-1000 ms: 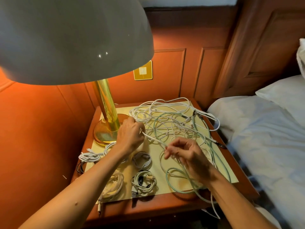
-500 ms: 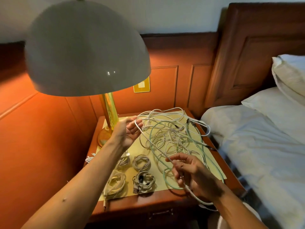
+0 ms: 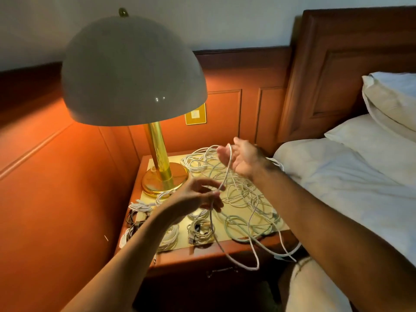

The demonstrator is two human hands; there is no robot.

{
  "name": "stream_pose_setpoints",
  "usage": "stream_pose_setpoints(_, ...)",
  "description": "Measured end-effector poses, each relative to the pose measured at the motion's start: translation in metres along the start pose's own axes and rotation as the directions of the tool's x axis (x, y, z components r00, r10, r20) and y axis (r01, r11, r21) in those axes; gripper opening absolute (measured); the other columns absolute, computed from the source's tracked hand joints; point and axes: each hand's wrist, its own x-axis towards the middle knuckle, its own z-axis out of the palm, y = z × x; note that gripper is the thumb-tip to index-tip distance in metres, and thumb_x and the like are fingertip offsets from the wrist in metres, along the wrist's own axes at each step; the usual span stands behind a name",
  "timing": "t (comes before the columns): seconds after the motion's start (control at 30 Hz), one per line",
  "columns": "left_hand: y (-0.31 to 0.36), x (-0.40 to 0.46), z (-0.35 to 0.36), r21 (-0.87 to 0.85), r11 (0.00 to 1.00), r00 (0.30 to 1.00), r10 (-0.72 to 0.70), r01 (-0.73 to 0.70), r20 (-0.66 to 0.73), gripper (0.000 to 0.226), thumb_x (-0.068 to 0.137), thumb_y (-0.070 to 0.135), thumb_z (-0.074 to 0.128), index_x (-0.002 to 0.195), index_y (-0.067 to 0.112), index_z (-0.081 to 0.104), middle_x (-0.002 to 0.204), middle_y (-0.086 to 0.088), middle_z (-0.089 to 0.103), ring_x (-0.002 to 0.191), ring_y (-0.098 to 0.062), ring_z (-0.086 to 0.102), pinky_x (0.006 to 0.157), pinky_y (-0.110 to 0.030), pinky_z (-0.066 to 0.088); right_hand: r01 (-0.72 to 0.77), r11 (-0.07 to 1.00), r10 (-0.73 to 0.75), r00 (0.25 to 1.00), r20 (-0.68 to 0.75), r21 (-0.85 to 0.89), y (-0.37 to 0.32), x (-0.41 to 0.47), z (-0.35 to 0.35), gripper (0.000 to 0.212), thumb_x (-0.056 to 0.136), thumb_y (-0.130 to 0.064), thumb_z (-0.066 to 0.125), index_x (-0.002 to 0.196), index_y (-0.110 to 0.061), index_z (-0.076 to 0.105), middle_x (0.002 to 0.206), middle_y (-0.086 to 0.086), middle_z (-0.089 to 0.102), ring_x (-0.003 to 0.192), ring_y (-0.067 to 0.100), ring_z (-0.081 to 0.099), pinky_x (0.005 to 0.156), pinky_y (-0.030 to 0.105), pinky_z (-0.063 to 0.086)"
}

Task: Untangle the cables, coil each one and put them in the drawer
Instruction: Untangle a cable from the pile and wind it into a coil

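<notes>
A tangle of white and pale green cables [image 3: 238, 188] covers the back and right of the nightstand [image 3: 171, 255]. My left hand [image 3: 198, 198] pinches one white cable [image 3: 225, 174] above the table's middle. This cable rises to my raised right hand [image 3: 244, 159], where it hangs over the crook between thumb and fingers; those fingers look relaxed and blurred. Below my left hand the same cable drops past the front edge in a long loop. Several coiled cables [image 3: 200, 231] lie at the front left. The drawer [image 3: 221, 270] under the top is closed.
A brass lamp [image 3: 157, 174] with a wide dome shade stands at the nightstand's back left. A yellow mat [image 3: 227, 212] covers the top. The bed [image 3: 342, 183] with white sheets and pillows borders the right side. Wood panelling lines the left and back.
My right hand has risen from the front of the table to above the tangle, carrying the white cable up. My left hand dropped to the middle and pinches it lower. The camera tilted up.
</notes>
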Motion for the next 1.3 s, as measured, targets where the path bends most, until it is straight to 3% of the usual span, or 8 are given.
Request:
stream_pose_setpoints(0.17, -0.03, -0.036, 0.012, -0.006, 0.999, 0.996, -0.048, 0.049, 0.07, 0.023, 0.095, 0.016, 0.062, 0.117, 0.009, 0.064, 0.1, -0.017, 0.074, 0.093, -0.031, 0.072, 0.083, -0.038, 0.058, 0.132, 0.958, -0.136, 0.991, 0.004, -0.254, -0.003, -0.028, -0.005, 0.023, 0.102, -0.012, 0.047, 0.115, 0.0, 0.061, 0.065, -0.002, 0.047, 0.044, 0.005, 0.037, 0.041, 0.019, 0.029)
stream_pose_setpoints(0.3, -0.046, -0.049, 0.018, -0.072, 0.995, 0.948, 0.041, -0.067, -0.314, 0.03, 0.093, 0.013, 0.064, 0.121, 0.021, 0.06, 0.112, -0.009, 0.071, 0.102, -0.025, 0.069, 0.08, -0.028, 0.058, 0.103, 0.834, -0.01, 0.985, 0.172, -0.542, 0.024, -0.067, -0.022, 0.026, 0.103, -0.016, 0.045, 0.109, -0.002, 0.066, 0.057, -0.006, 0.033, 0.044, 0.007, 0.025, 0.037, 0.021, 0.021)
stream_pose_setpoints(0.47, -0.06, -0.074, 0.028, 0.523, 0.833, 0.816, 0.425, -0.182, -0.392, 0.05, 0.092, -0.002, 0.06, 0.137, 0.019, 0.053, 0.139, 0.007, 0.051, 0.129, -0.007, 0.048, 0.105, -0.016, 0.038, 0.128, 0.602, 0.203, 0.93, 0.306, -0.788, 0.065, -0.117, -0.051, 0.02, 0.097, -0.018, 0.058, 0.089, -0.01, 0.075, 0.053, -0.001, 0.039, 0.045, 0.012, 0.027, 0.043, 0.028, 0.018)
stream_pose_setpoints(0.63, -0.069, -0.109, 0.05, -0.092, 0.993, 0.978, 0.05, -0.07, -0.2, 0.03, 0.098, 0.014, 0.045, 0.122, 0.015, 0.064, 0.095, -0.013, 0.075, 0.086, -0.027, 0.072, 0.086, -0.029, 0.055, 0.185, 0.478, 0.241, 0.912, 0.331, -0.859, 0.093, -0.136, -0.065, 0.033, 0.092, -0.028, 0.067, 0.085, 0.004, 0.071, 0.068, 0.013, 0.048, 0.059, 0.027, 0.034, 0.05, 0.032, 0.022)
stream_pose_setpoints(0.77, -0.086, -0.124, 0.054, -0.565, 0.822, 0.98, -0.166, 0.077, -0.108, 0.04, 0.091, 0.023, 0.054, 0.122, -0.001, 0.063, 0.094, -0.032, 0.069, 0.074, -0.033, 0.067, 0.072, -0.035, 0.057, 0.201, 0.418, 0.229, 0.921, 0.317, -0.886, 0.106, -0.137, -0.069, 0.023, 0.091, -0.022, 0.069, 0.089, 0.001, 0.072, 0.069, 0.011, 0.071, 0.065, 0.017, 0.063, 0.069, 0.025, 0.048)
stream_pose_setpoints(0.97, -0.107, -0.129, 0.072, -0.371, 0.918, 0.989, -0.145, 0.143, 0.021, 0.034, 0.098, 0.033, 0.053, 0.11, 0.008, 0.072, 0.066, -0.003, 0.055, 0.059, -0.013, 0.048, 0.061, -0.024, 0.045, 0.25, 0.461, 0.084, 0.943, 0.322, -0.851, 0.137, -0.129, -0.067, 0.022, 0.082, -0.013, 0.079, 0.089, -0.003, 0.061, 0.069, 0.011, 0.073, 0.065, 0.02, 0.072, 0.069, 0.028, 0.055)
stream_pose_setpoints(1.13, -0.115, -0.129, 0.069, -0.469, 0.845, 0.966, -0.236, 0.258, 0.106, 0.024, 0.098, 0.021, 0.052, 0.104, 0.004, 0.066, 0.069, -0.006, 0.054, 0.06, -0.015, 0.051, 0.061, -0.022, 0.046, 0.39, 0.247, -0.242, 0.911, 0.334, -0.887, 0.17, -0.124, -0.081, 0.029, 0.072, -0.03, 0.086, 0.079, -0.017, 0.061, 0.066, -0.005, 0.063, 0.059, 0.009, 0.057, 0.054, 0.023, 0.044)
stream_pose_setpoints(1.3, -0.11, -0.121, 0.07, -0.701, 0.675, 0.969, -0.225, 0.231, 0.103, 0.014, 0.101, 0.009, 0.048, 0.094, 0.007, 0.059, 0.078, -0.011, 0.061, 0.06, -0.013, 0.057, 0.067, -0.027, 0.052, 0.56, 0.429, -0.447, 0.813, 0.373, -0.709, 0.196, -0.125, -0.089, 0.009, 0.09, -0.012, 0.069, 0.089, -0.021, 0.07, 0.083, -0.009, 0.07, 0.074, 0.008, 0.068, 0.065, 0.019, 0.052)
